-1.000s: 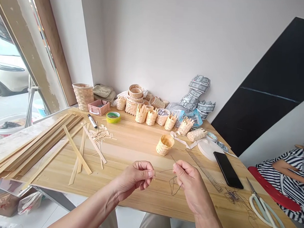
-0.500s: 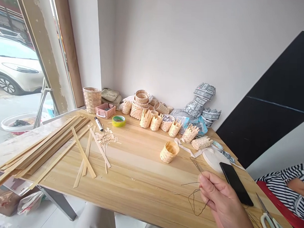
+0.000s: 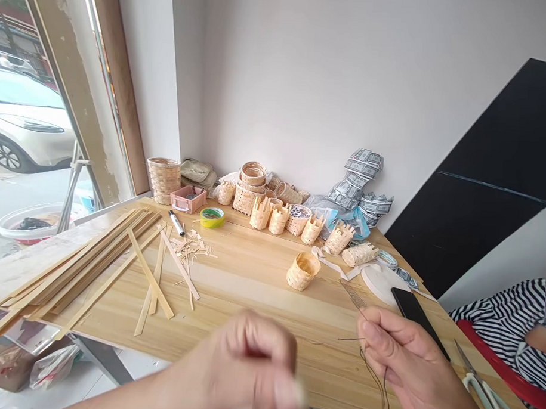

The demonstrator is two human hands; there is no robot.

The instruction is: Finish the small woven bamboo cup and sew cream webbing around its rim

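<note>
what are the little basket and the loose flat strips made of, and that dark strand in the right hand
The small basket looks like unpainted split bamboo, its pale strips woven. The loose strips look like the same bamboo, matte and straight-grained. The dark strand in the right hand is too thin to tell: wire or thread.

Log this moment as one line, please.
Right hand: pinches thin dark wire | Left hand: blurred, above pale wooden table
</note>
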